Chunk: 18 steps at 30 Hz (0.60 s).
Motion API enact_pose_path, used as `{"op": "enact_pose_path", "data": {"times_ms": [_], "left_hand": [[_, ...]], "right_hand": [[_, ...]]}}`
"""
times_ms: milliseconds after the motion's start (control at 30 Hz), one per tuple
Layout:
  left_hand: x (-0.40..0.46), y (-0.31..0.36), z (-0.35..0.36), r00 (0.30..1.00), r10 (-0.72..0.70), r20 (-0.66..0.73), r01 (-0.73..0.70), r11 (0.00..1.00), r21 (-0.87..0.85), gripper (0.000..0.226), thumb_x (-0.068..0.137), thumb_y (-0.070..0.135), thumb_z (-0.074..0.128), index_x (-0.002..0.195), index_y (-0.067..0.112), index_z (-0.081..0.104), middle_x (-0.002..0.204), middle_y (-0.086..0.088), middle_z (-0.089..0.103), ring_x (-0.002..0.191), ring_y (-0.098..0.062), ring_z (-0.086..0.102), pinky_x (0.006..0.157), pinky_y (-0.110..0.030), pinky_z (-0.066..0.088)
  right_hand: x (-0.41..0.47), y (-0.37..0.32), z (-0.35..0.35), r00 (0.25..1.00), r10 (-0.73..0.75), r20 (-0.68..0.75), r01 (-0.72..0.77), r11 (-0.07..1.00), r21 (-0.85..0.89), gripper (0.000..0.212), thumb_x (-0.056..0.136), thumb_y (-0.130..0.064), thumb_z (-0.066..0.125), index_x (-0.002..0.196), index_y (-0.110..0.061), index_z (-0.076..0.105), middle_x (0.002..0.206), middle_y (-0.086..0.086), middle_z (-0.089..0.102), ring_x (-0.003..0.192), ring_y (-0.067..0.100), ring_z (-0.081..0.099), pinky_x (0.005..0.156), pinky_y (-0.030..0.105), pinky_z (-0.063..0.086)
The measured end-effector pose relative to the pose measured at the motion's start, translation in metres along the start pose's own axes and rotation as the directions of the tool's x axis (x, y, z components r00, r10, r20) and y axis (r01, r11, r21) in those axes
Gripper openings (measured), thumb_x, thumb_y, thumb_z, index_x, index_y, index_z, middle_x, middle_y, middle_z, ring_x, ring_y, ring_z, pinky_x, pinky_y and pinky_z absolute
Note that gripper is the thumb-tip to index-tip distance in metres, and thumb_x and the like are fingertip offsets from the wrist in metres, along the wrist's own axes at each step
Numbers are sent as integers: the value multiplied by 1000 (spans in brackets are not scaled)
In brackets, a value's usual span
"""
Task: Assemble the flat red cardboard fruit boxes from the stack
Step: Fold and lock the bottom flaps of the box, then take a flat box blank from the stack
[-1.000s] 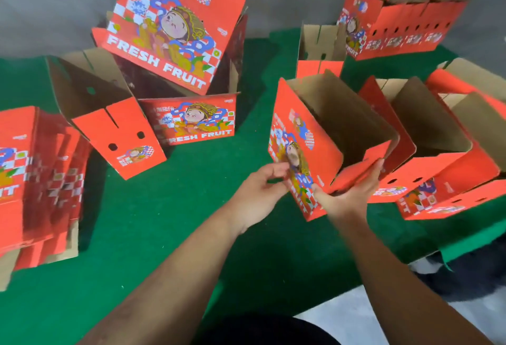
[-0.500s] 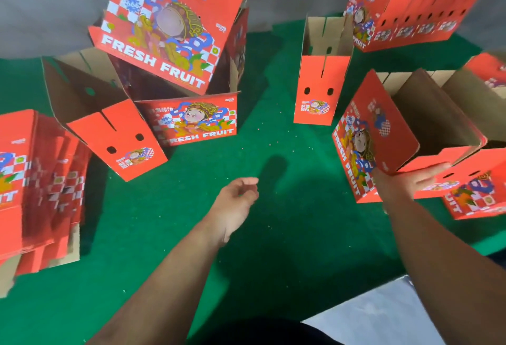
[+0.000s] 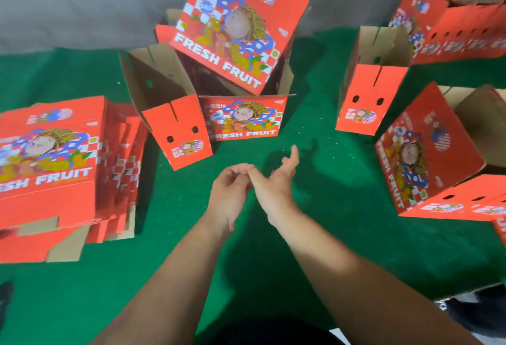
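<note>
Stack (image 3: 52,158) of flat red "FRESH FRUIT" boxes; left (image 3: 230,194) & right (image 3: 276,183) grips loose, empty.

green mat (image 3: 315,207) open centrally, boxes (image 3: 243,114) ringing

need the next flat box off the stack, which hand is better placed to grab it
Probably the left. The stack of flat boxes lies at the person's left, on the left hand's side. The right hand would have to cross over it. Both hands are empty.
</note>
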State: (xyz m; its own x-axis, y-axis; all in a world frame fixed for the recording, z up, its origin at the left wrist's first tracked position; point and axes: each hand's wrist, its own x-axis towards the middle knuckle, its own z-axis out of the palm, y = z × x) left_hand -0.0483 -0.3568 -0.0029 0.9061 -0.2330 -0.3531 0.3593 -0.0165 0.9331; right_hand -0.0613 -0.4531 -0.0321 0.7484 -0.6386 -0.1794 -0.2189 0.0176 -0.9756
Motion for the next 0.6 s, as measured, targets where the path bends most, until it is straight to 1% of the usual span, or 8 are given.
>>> {"op": "enact_pose_path", "data": {"times_ms": [67, 167, 333, 400, 467, 500, 533, 600], "left_hand": [[3, 11, -33, 998, 27, -54, -29, 999, -40, 17, 103, 7, 55, 114, 11, 67, 92, 3, 69, 72, 1, 65, 68, -12, 51], [8, 21, -85, 990, 57, -126, -65, 996, -57, 17, 102, 7, 61, 118, 8, 66, 100, -1, 68, 86, -8, 64, 84, -20, 50], [11, 23, -165, 972, 108, -207, -122, 991, -58, 18, 103, 4, 57, 118, 6, 66, 103, -3, 69, 89, -8, 63, 94, -31, 51], [11, 25, -196, 951, 172, -258, -178, 984, 2, 19, 102, 2, 55, 112, 13, 67, 98, 1, 70, 82, -2, 64, 89, -32, 52], [14, 23, -234, 898, 262, -354, -197, 958, 208, 20, 98, 8, 57, 115, 17, 66, 106, -1, 72, 95, -11, 67, 100, -42, 51], [17, 23, -255, 856, 331, -396, -143, 889, 434, 22, 97, 17, 59, 117, 22, 64, 114, -1, 72, 109, -19, 66, 112, -49, 41], [19, 21, -277, 828, 381, -412, -19, 753, 658, 27, 96, 26, 58, 123, 27, 62, 126, 0, 68, 126, -25, 59, 121, -55, 24], [23, 15, -310, 885, 279, -372, 210, 473, 856, 50, 97, 40, 52, 145, 30, 47, 156, -5, 46, 149, -36, 32, 123, -63, 0]], "right_hand": [[-10, -11, 31, 997, -12, 73, 14, 1000, -23, 125, 67, -47, 79, 162, -33, -2, 168, 6, 11, 153, 25, 29, 124, 46, 30], [-24, -16, 76, 988, -35, 152, 43, 998, -52, 113, 83, -27, 81, 162, -33, 1, 167, 9, 13, 151, 27, 33, 123, 47, 31], [-57, -15, 155, 965, -64, 256, 93, 990, -103, 104, 86, -24, 81, 162, -29, 9, 151, -2, 24, 142, 20, 41, 118, 33, 35], [-71, -13, 186, 945, -85, 315, 135, 981, -141, 100, 88, -25, 80, 161, -25, 13, 152, 0, 24, 142, 14, 35, 118, 30, 31], [-83, -18, 218, 909, -103, 404, 186, 968, -171, 90, 92, -22, 74, 161, -20, 16, 159, 7, 25, 148, 17, 31, 124, 35, 27], [-87, -23, 235, 887, -93, 452, 196, 963, -187, 84, 95, -21, 71, 160, -19, 19, 158, 8, 30, 145, 19, 36, 123, 37, 30], [-90, -30, 252, 866, -71, 496, 193, 961, -200, 76, 96, -21, 68, 159, -19, 24, 153, 8, 40, 139, 20, 44, 120, 39, 36], [-94, -43, 284, 823, 31, 567, 132, 961, -244, 64, 97, -27, 65, 153, -22, 34, 141, 5, 57, 123, 22, 58, 109, 42, 47]]}}
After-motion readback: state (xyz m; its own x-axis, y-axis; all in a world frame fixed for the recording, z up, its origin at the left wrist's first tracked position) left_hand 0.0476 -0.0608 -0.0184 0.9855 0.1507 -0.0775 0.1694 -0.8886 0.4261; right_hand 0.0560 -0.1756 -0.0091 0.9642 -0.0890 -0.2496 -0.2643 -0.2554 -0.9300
